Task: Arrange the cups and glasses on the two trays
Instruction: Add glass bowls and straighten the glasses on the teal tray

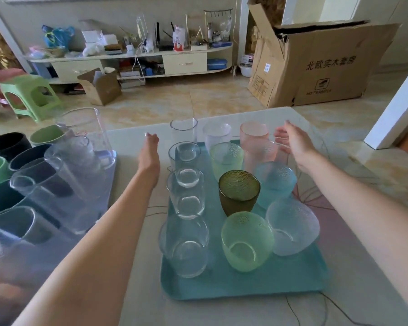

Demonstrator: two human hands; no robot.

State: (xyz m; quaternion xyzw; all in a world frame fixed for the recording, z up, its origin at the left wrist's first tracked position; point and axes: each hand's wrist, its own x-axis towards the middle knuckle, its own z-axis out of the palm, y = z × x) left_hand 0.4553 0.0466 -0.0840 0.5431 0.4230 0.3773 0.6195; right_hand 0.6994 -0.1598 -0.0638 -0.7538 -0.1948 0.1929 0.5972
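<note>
A teal tray (245,285) in front of me holds several glasses in rows: clear ones on the left (185,191), a dark olive glass (238,191) in the middle, pale green (246,241), light blue (275,182) and pink (254,135) ones. My left hand (150,154) reaches past the tray's left side, fingers relaxed, holding nothing. My right hand (292,143) hovers open beside the pink glasses at the tray's far right. A second tray (104,184) at the left carries clear glasses (85,135) and dark and green cups (47,135).
The trays sit on a pale table (139,267) with a line pattern. Beyond it lie a tiled floor, a green stool (28,95), a large cardboard box (316,64) and a cluttered low cabinet (132,57). A white panel (396,109) stands at the right.
</note>
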